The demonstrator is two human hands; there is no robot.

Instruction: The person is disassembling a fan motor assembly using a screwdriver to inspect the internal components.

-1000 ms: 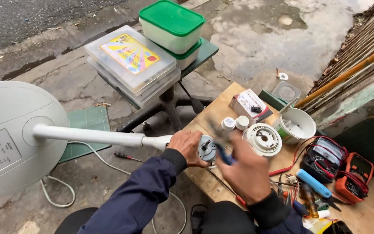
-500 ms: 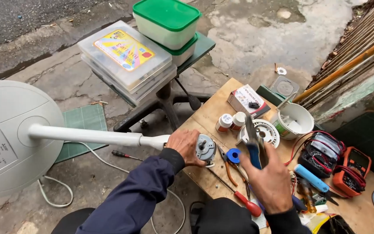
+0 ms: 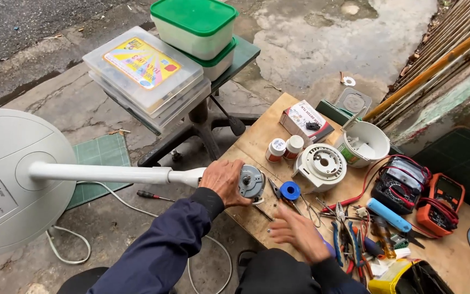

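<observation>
My left hand grips the top end of a white fan pole where a round grey metal motor sits, resting on the edge of a wooden board. The pole leads left to the fan's round white base. My right hand hovers low over the board with fingers spread and nothing in it, just below a blue tape roll and pliers. A white round fan housing lies beyond the tape.
Two small white jars, a white bowl, a small box, two multimeters with red leads and a heap of hand tools crowd the board. Plastic boxes and green-lidded tubs sit on a stool. A screwdriver lies on the ground.
My right hand let go of the tool it was lifting near the motor and dropped down toward me, empty now. My left hand keeps its grip on the pole.
</observation>
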